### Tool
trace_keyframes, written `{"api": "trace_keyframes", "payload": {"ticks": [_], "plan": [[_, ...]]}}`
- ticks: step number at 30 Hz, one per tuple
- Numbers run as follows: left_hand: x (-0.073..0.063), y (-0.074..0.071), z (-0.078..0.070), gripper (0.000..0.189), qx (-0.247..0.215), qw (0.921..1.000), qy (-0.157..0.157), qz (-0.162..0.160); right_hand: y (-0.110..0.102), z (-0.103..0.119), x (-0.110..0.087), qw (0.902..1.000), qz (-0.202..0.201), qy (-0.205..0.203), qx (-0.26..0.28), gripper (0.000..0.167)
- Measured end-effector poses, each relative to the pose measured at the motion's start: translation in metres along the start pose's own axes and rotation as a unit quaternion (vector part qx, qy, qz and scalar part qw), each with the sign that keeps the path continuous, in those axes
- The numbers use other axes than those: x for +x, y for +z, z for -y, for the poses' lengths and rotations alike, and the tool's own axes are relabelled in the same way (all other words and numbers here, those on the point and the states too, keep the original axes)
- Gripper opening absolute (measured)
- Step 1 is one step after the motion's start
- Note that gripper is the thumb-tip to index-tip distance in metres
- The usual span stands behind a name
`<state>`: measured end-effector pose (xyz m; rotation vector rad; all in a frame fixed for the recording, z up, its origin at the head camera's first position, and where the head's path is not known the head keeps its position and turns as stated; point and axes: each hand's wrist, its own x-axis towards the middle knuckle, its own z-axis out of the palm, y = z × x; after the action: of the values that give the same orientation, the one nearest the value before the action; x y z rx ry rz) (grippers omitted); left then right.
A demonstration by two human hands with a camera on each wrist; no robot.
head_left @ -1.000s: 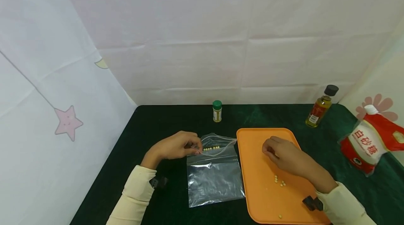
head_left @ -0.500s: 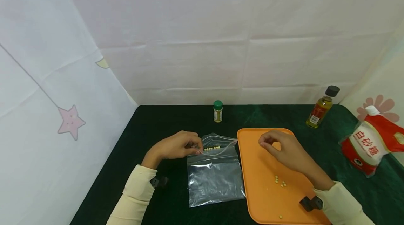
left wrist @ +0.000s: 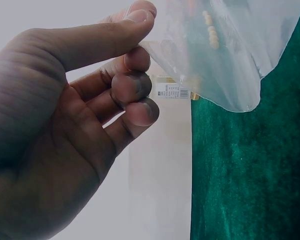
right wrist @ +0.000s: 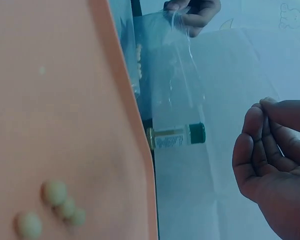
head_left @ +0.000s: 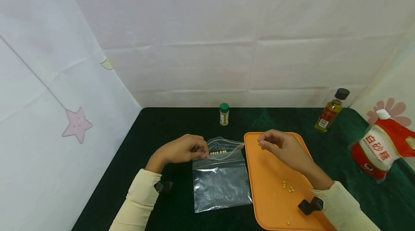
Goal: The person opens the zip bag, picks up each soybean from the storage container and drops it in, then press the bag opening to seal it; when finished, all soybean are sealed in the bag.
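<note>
My left hand [head_left: 184, 149] pinches the left side of the mouth of a clear zip bag [head_left: 222, 188], holding it up off the dark green cloth. Several pale yellow soybeans [head_left: 218, 152] lie in a row inside the bag, also visible through the plastic in the left wrist view. My right hand [head_left: 288, 150] is raised over the far part of an orange tray [head_left: 266, 202], thumb and index fingertips meeting on one small soybean [head_left: 259, 144]. On the tray lie several more soybeans [right wrist: 55, 193], mostly in a loose cluster, with a single one near the front edge.
A small green-capped jar [head_left: 224, 115] stands behind the bag. An oil bottle [head_left: 330, 114] with a black cap is at the back right. Right of the tray stands a red-and-white sugar pouch [head_left: 374, 148]. A pale cloth wall [head_left: 207, 51] rises behind the table.
My right hand has lifted from the tray and moved left towards the bag, a soybean now showing at its fingertips. My left hand and the bag have stayed in place.
</note>
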<state>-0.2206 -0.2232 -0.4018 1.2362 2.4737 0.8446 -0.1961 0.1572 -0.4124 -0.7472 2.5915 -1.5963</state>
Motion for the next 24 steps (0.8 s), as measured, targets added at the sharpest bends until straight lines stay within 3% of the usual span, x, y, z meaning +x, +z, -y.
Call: {"api": "trace_keyframes", "payload": {"ticks": [9, 17, 24], "plan": [[-0.001, 0.0, 0.002, 0.01, 0.004, 1.0, 0.001, -0.001, 0.024, 0.015, 0.023, 0.9996, 0.012, -0.025, 0.005, 0.017], [-0.001, 0.002, 0.002, 0.01, 0.005, 1.0, -0.004, 0.0, 0.05, 0.019, 0.046, 0.9951, 0.007, -0.062, -0.077, 0.011], [0.0, 0.001, 0.001, 0.01, 0.005, 1.0, -0.002, 0.003, 0.048, 0.022, 0.044, 0.986, -0.016, -0.09, -0.14, 0.006]]}}
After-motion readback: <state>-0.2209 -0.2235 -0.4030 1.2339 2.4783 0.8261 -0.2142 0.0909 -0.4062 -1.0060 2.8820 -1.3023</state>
